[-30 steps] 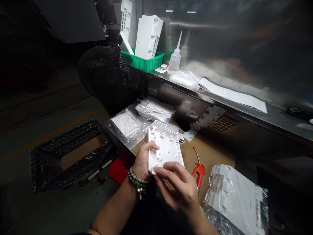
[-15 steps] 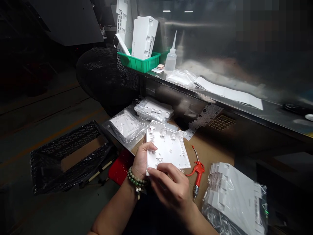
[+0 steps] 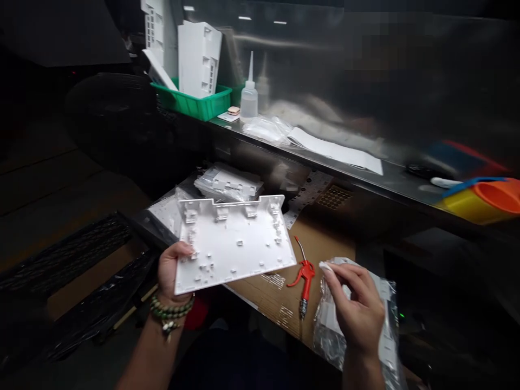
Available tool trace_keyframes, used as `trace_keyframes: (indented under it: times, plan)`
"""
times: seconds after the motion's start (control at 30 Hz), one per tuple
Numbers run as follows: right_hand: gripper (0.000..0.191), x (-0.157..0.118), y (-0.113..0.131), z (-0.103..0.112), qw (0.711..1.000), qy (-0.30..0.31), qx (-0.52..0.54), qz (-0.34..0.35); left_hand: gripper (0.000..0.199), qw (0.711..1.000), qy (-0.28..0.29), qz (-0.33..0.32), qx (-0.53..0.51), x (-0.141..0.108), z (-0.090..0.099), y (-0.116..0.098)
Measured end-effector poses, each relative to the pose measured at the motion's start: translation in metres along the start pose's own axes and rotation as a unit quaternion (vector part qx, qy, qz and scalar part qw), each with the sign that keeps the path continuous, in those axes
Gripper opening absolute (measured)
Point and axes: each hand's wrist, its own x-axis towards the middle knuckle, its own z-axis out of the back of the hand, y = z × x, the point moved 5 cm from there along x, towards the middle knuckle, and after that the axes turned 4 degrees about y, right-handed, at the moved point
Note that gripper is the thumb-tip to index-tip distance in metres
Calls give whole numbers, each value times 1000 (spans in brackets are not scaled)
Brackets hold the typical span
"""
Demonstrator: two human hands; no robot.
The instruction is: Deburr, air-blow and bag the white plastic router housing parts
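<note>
My left hand (image 3: 174, 268) grips the left edge of a white plastic housing panel (image 3: 227, 238), thumb on its inner face. Clips and small posts on that face point toward me, and a notched rim runs along the top. To the right, my right hand (image 3: 359, 303) is apart from the panel, thumb and forefinger pinched on a small white piece (image 3: 325, 266); its kind is too small to tell. Between the hands, a red air blow gun (image 3: 305, 277) lies on the cardboard (image 3: 260, 292). Bagged white housings (image 3: 388, 325) are partly behind my right hand.
Wrapped panels (image 3: 231, 182) are stacked behind the held panel. Above, a metal shelf (image 3: 337, 176) carries a green bin (image 3: 199, 105) of white housings, a squeeze bottle (image 3: 249, 102) and a folded white strip (image 3: 337, 151). Yellow and orange containers (image 3: 483, 203) stand at right.
My right hand has left the panel's lower edge and moved right with the small white piece. The panel has turned wider toward me and shifted left in view; the camera has swung right.
</note>
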Motion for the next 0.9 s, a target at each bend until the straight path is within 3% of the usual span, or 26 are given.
trace_keyframes:
  times: [0.07,0.13,0.23,0.3,0.53,0.7,0.8,0.9]
  plan:
    - [15,-3,0,-8,999,47,6,10,56,999,43,-1,-10,5,8,-4]
    - [19,-7,2,-19,996,89,12,29,66,989,147,-4,-29,8,7,-7]
    - [23,-11,4,-30,993,105,8,59,79,955,294,-4,-49,6,1,-9]
    - [24,-12,3,-30,993,102,5,66,81,942,332,14,-51,4,-2,-8]
    - [32,-12,12,-17,994,61,17,84,79,932,355,47,-52,-2,-11,-6]
    - [26,-13,-1,-31,986,104,-40,124,80,936,345,57,-41,-4,-10,-6]
    - [20,-3,-16,-27,992,84,-54,83,84,943,326,60,-38,-1,-1,-5]
    - [19,16,-11,-17,998,36,-24,53,88,960,272,67,-19,3,20,-2]
